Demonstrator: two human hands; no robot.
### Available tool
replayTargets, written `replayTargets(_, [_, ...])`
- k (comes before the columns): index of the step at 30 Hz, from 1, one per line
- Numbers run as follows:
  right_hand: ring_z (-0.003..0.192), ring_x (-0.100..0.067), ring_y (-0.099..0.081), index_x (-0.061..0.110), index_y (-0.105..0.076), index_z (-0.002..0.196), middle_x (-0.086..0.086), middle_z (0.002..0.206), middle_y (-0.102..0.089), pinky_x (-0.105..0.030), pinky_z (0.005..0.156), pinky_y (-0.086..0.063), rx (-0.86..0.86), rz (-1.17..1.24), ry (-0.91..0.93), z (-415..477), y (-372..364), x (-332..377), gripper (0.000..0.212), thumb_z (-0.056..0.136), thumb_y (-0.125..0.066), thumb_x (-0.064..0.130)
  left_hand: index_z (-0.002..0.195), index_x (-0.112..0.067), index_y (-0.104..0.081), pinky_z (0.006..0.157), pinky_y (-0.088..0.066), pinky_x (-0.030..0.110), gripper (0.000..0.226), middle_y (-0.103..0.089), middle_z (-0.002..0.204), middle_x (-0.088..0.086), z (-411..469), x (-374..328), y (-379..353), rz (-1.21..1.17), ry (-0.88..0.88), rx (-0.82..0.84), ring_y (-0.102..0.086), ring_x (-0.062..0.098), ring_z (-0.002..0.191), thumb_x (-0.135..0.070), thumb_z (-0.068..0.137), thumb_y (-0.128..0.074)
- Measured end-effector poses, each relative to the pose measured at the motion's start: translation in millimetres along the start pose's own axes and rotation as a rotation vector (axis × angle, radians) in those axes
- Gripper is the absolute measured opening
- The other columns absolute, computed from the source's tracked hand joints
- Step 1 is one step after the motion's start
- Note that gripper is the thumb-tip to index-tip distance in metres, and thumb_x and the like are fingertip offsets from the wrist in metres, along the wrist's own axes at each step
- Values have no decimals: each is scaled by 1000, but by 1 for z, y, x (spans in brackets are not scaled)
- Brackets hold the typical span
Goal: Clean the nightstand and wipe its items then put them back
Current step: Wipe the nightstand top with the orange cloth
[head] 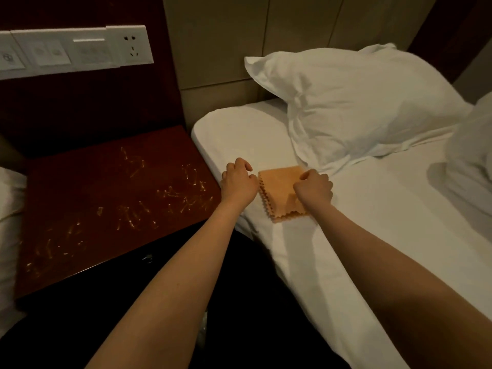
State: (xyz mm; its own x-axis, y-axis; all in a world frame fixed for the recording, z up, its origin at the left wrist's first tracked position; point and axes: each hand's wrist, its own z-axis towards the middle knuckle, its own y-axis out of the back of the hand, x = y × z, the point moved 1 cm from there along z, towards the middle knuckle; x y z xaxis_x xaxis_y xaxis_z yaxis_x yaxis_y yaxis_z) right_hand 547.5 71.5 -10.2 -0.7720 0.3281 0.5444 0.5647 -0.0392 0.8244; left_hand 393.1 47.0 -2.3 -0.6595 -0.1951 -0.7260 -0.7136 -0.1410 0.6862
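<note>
**Obs: both hands at cloth on bed edge, nightstand top bare**

Far L edge: strip of white bedding, touching nightstand's L side. Above, on dark wood wall: white switch panel w/ a socket at its R end.

Nightstand: dark red-brown wood, sits betw. the L bedding and the bed. Top shows many pale scratch-like marks, scattered over most of the surface. No items on the visible top.

Bed: white sheet, just R of nightstand.

L hand: over bed's L edge, fingers curled, tips at L edge of the cloth. Contact vs. thin gap: cannot tell. Grip: cannot tell.

Cloth: orange, folded into a rough square, zigzag-cut edges, several layers showing at L and near sides. Lies flat on sheet near bed's L edge, betw. the two hands, just in front of pillow corner.

R hand: over cloth's R part, fingers curled in, thumb toward cloth. Pinching cloth or only resting on it: cannot tell.

Pillow: white, creased, against padded beige headboard. More white bedding bunched at far R.
</note>
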Motion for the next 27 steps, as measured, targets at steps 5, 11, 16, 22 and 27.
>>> replayTargets(5, [121, -35, -38, 10, -40, 126, -16, 130, -40, -41, 99, -33, 40, -44, -4, 7, -8, 0, 45, 83, -52, 13, 114, -11, -46, 94, -41, 41, 23, -43, 125, 12, 12, 4, -10, 17, 41, 49, -47, 32, 113, -13, 92, -43])
replayTargets(11, [118, -35, -44, 10, -30, 133, -17, 131, -40, -40, 92, -40, 39, 96, -74, 13, -9, -9, 58, 82, -57, 15, 118, -8, -41, 92, -44, 40, 30, -48, 124, 15, 18, -8, -36, -33, 109, 207, -51, 33, 111, -19, 91, -45])
replayTargets(16, [105, -27, -55, 6, -48, 124, -12, 117, -58, -29, 74, -41, 118, 303, -55, 19, -8, -2, 44, 82, -57, 11, 128, -9, -32, 97, -44, 41, 50, -41, 131, 16, 20, -10, -46, -135, 207, 217, -49, 34, 116, -19, 85, -56])
replayTargets(22, [88, -15, -52, 17, -59, 114, 5, 96, -55, -27, 73, -40, 96, 487, 134, 16, -12, 37, 38, 78, -55, 7, 137, -17, -24, 104, -38, 41, 72, -34, 139, 13, 35, 7, -24, -217, 225, 78, -40, 33, 126, -36, 81, -65])
replayTargets(27, [71, -10, -54, 13, -66, 105, 4, 83, -59, -20, 61, -44, 241, 622, 233, 15, -20, 76, 33, 77, -53, 0, 130, -22, -44, 104, -37, 44, 53, -47, 135, 5, 52, 20, 12, -233, 205, -23, -43, 28, 125, -35, 81, -60])
